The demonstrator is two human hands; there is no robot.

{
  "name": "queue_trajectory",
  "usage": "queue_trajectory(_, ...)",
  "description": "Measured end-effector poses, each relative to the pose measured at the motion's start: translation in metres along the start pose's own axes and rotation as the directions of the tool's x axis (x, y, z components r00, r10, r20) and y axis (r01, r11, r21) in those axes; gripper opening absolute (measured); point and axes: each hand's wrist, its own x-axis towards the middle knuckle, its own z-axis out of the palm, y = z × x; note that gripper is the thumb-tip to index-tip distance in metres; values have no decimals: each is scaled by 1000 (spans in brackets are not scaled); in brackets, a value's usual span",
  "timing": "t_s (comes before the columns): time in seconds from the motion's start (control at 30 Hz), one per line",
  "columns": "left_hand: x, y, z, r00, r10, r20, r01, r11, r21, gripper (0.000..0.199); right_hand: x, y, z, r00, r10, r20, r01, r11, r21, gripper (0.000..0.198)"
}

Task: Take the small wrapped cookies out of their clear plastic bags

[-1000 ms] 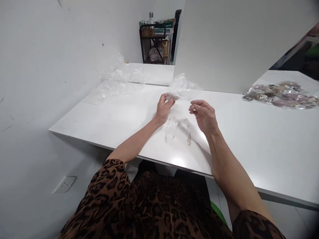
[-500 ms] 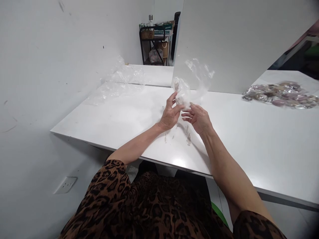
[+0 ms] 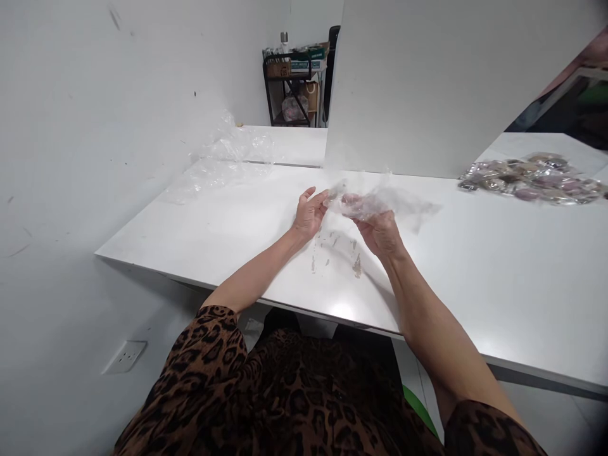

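Just then I had a clear plastic bag [image 3: 403, 204] up between my two hands, over the middle of the white table [image 3: 228, 253] and in front of the tall pale panel [image 3: 403, 82]. My left hand [image 3: 308, 216] was half curled, one finger lifted away and other fingertips at the bag's left end; blur hid the contact there, so I cannot tell whether they were pinching it. My right hand [image 3: 381, 235] was bent in at the bag's underside, its fingers partly covered by the filmy plastic; some pinkish skin showed through, but I cannot tell how firmly they were closed. The bag stretched out past my right knuckles, its loose end blurred.

Below, on the tabletop between my forearms, lay scattered brownish flecks [image 3: 357, 266]. Well to the left, a crumpled heap of clear plastic [image 3: 223, 158] lay near the wall [image 3: 118, 126]. Well to the right, beyond the panel's lower corner, sat shiny clear packaging [image 3: 536, 180] with brown and mauve pieces showing through. A dark rack [image 3: 291, 76] loaded with boxes stood in the background, and a socket [image 3: 126, 356] was set low in the wall at my left.
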Motion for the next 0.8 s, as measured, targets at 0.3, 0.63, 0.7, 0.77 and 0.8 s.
queue_trajectory(0.3,16,18,-6,982,-177,-72,165,975,-152,21,0,-7,-20,956,289,54,-266,928,-260,30)
queue_trajectory(0.63,1,5,-4,999,-14,31,9,986,164,26,10,-6,-16,933,323,-157,-343,930,-129,48)
queue_trajectory(0.7,-2,2,-3,996,-45,72,33,986,161,27,4,-4,-8,949,300,-94,-311,940,-141,49)
queue_trajectory(0.77,-1,0,-3,993,-97,67,87,986,141,25,0,-4,-4,966,229,-117,-243,961,-129,44)
queue_trajectory(0.8,-1,0,-3,991,-123,53,115,984,134,23,0,-4,-3,972,184,-147,-203,970,-132,41)
